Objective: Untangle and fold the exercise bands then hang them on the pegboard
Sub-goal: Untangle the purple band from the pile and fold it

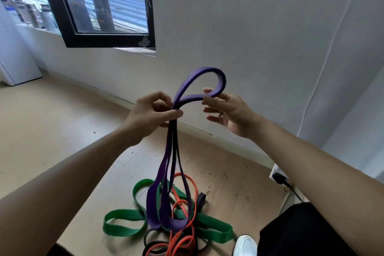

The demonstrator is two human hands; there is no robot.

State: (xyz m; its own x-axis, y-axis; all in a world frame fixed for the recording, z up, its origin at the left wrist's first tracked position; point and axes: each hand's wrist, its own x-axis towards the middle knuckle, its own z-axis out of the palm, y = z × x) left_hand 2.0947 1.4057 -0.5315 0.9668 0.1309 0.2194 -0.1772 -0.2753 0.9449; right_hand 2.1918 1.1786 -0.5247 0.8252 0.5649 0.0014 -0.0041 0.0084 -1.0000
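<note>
A purple exercise band (pixel 166 164) hangs in several strands from my left hand (pixel 152 114), which pinches the strands together at chest height. Above the pinch the band forms a loop, and the straight fingers of my right hand (pixel 226 112) touch that loop from the right. The band's lower ends trail into a tangled heap on the floor: a wide green band (pixel 122 222), an orange band (pixel 182 241) and a black band (pixel 154 244). No pegboard is in view.
A white wall (pixel 259 37) with a skirting board stands just beyond the heap. A black-framed window (pixel 104 6) is up left, a white appliance (pixel 14 58) at far left. A power strip with a black plug (pixel 279 178) lies at right. My white shoe (pixel 245 245) stands beside the heap.
</note>
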